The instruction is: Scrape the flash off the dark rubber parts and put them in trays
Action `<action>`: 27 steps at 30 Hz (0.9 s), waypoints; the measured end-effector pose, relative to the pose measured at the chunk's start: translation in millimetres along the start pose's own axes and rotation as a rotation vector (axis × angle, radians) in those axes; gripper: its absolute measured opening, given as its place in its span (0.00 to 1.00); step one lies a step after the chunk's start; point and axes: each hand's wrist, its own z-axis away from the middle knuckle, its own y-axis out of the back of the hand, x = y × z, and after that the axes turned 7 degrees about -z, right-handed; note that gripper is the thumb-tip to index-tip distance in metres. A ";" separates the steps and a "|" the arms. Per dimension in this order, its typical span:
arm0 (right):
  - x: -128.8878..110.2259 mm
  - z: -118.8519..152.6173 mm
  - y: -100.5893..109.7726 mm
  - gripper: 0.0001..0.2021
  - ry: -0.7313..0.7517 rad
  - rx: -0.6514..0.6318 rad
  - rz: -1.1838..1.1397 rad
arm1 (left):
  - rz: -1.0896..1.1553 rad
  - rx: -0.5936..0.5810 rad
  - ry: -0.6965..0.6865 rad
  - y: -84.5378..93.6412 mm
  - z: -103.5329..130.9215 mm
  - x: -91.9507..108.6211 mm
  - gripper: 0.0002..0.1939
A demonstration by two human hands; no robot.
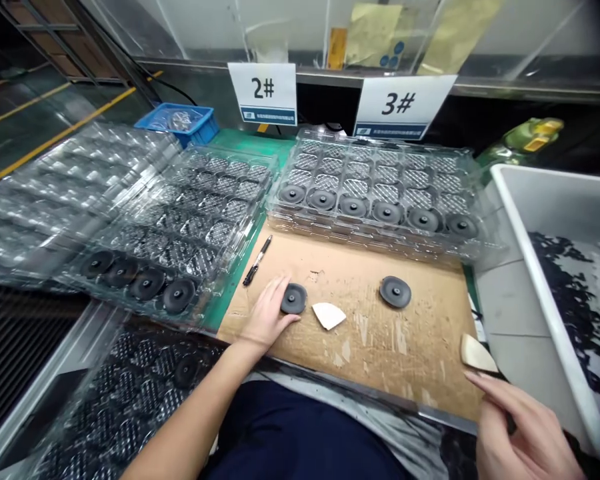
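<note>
My left hand [267, 313] rests on the brown board with its fingers and thumb around the left side of a round black disc [294, 299] with a small raised centre. Just right of that disc lies a white wedge-shaped piece [329, 315]. A second black disc [395, 292] sits apart on the board, farther right. My right hand [517, 427] is at the lower right, index finger stretched out and the other fingers loosely bent, with nothing seen in it. Close to its fingertip is a cream wedge-shaped piece [479, 354] at the board's right edge.
Clear plastic trays [375, 177] stand behind the board [430, 320], their front row filled with black discs. More trays [180, 220] lie left. A pen [257, 261] is on the board. At right, a white bin [535, 293] contains black scraps; a blue basket [203, 127] stands behind.
</note>
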 end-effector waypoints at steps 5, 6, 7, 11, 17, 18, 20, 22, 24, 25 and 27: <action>3.9 1.8 -10.4 0.06 -0.123 -0.184 -0.176 | 0.086 0.026 0.088 2.2 -1.6 14.3 0.37; 1.9 1.6 -15.4 0.07 -0.193 -0.274 -0.226 | 0.107 0.026 0.090 3.6 -0.2 21.8 0.38; -1.9 1.1 -21.3 0.08 -0.276 -0.382 -0.289 | 0.136 0.020 0.087 4.9 1.7 30.9 0.38; -29.5 -2.7 -48.2 0.17 -0.516 -0.786 -0.643 | 0.295 -0.045 0.022 4.6 12.9 73.3 0.40; -52.1 1.3 -62.9 0.21 -0.551 -0.893 -0.816 | 0.415 -0.117 -0.031 -2.0 25.1 101.4 0.37; -51.2 2.6 -61.6 0.21 -0.558 -0.890 -0.826 | 0.497 -0.152 0.002 -1.2 24.8 101.2 0.37; -48.6 4.6 -57.7 0.22 -0.560 -0.898 -0.843 | 0.714 -0.229 0.098 2.1 22.3 100.2 0.34; -47.8 5.6 -54.0 0.22 -0.540 -0.925 -0.845 | 0.877 -0.251 0.225 6.1 18.2 100.1 0.23; -49.9 5.5 -51.5 0.21 -0.499 -0.964 -0.829 | 0.916 -0.228 0.330 9.6 13.7 100.7 0.15; -51.7 5.3 -50.8 0.20 -0.475 -0.984 -0.820 | 0.906 -0.218 0.361 11.0 11.5 100.6 0.12; -55.5 4.5 -50.4 0.20 -0.434 -1.020 -0.811 | 0.892 -0.207 0.385 13.1 7.5 98.1 0.09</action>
